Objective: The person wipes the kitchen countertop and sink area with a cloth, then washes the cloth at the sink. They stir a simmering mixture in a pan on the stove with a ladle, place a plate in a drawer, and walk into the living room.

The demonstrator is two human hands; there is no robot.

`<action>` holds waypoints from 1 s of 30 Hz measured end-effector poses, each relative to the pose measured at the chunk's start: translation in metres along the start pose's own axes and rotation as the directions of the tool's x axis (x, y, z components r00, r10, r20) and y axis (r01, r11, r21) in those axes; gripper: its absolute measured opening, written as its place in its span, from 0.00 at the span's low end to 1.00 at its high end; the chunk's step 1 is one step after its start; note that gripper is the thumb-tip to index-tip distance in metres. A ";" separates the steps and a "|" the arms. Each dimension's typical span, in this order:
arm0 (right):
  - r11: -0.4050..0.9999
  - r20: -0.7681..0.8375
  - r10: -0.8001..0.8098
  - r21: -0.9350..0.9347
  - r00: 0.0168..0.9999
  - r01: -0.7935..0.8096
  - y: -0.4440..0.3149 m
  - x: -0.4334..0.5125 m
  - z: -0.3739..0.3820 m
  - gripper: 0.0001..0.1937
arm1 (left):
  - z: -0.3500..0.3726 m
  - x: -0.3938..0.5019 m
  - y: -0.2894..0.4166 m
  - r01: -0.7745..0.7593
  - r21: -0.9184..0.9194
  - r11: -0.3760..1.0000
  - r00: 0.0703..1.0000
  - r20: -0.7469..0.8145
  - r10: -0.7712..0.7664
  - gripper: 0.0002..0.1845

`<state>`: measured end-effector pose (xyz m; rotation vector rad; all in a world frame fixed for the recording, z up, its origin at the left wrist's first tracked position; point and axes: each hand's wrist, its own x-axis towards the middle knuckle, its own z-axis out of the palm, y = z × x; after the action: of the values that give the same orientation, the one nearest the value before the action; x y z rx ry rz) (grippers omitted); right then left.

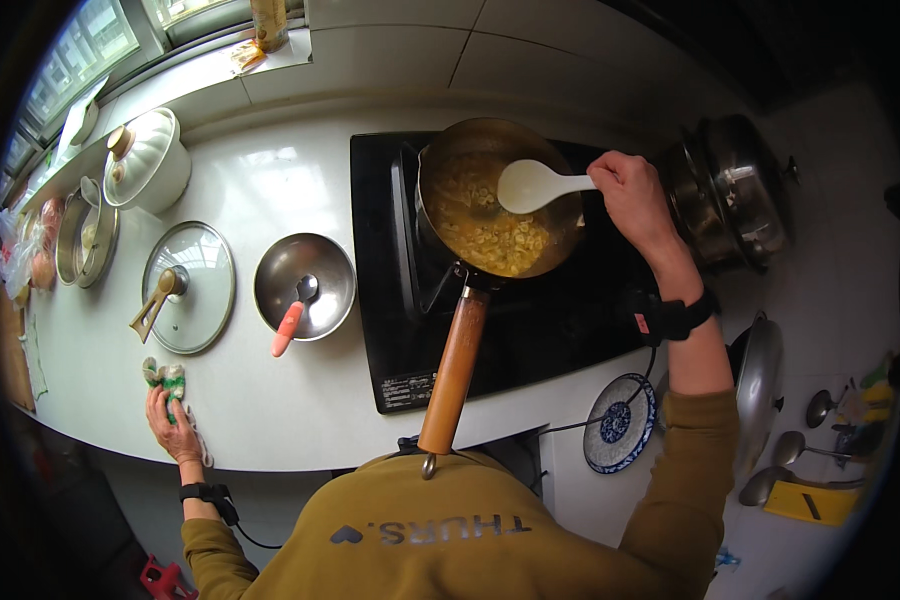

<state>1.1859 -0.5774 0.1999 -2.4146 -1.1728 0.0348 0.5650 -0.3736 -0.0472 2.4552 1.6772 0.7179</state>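
A white ladle point(532, 186) is gripped by its handle in my right hand point(630, 196), its bowl over the food in a wok-like pan point(435, 142). Yellowish broth with small pale pieces point(499, 241) fills the pan's bottom. The pan's wooden handle point(454, 375) points towards my body; neither hand touches it. At the counter's left front, my left hand point(171, 427) lies on a green and white cloth point(171, 379); whether its fingers grip it I cannot tell. Between the pan and a glass lid point(195, 307) stands a steel bowl point(326, 259) with a red-handled spoon point(291, 322) in it.
A black cooktop point(390, 330) bears the pan. Back left stand a white lidded pot point(154, 172) and a metal pan point(109, 251). Stacked steel pots point(735, 187) rise beside my right forearm. A blue-patterned plate point(622, 427) and a large metal lid point(765, 382) are at the lower right.
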 end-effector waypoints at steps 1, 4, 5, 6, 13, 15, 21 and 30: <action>1.000 -0.035 0.016 0.006 0.999 -0.016 -0.002 0.006 0.008 0.10 | 0.000 0.000 0.001 0.002 0.001 1.000 1.000 -0.002 -0.002 0.10; 0.993 -0.046 -0.077 0.088 0.996 0.081 -0.012 0.018 0.033 0.10 | 0.000 0.001 0.002 -0.002 0.002 1.000 1.000 -0.012 0.002 0.10; 0.990 -0.030 -0.093 0.107 0.995 0.095 -0.016 0.018 0.038 0.10 | 0.000 0.001 0.002 -0.004 0.002 1.000 1.000 -0.013 0.004 0.10; 0.987 0.023 -0.098 0.132 0.995 0.094 -0.020 0.016 0.040 0.10 | -0.001 0.002 0.003 -0.011 0.001 1.000 1.000 -0.014 0.011 0.10; 0.992 0.257 -0.125 0.051 0.958 0.116 -0.031 -0.023 0.000 0.09 | -0.001 0.000 0.003 0.002 -0.012 1.000 1.000 -0.010 -0.003 0.10; 0.992 0.263 -0.093 -0.060 0.960 0.113 -0.023 -0.027 -0.016 0.09 | 0.000 0.000 0.003 -0.008 -0.018 1.000 1.000 -0.023 0.008 0.10; 0.974 0.010 -0.086 -0.210 0.996 0.086 -0.001 -0.005 -0.003 0.10 | 0.001 0.000 -0.001 -0.013 -0.006 1.000 1.000 -0.015 0.013 0.10; 0.969 0.277 0.070 0.208 0.958 -0.131 -0.018 0.007 0.028 0.10 | 0.001 0.001 -0.003 -0.031 -0.003 1.000 0.999 -0.019 0.031 0.10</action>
<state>1.1713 -0.5521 0.1832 -2.3135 -1.0884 0.5148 0.5633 -0.3716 -0.0489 2.4847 1.6463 0.7495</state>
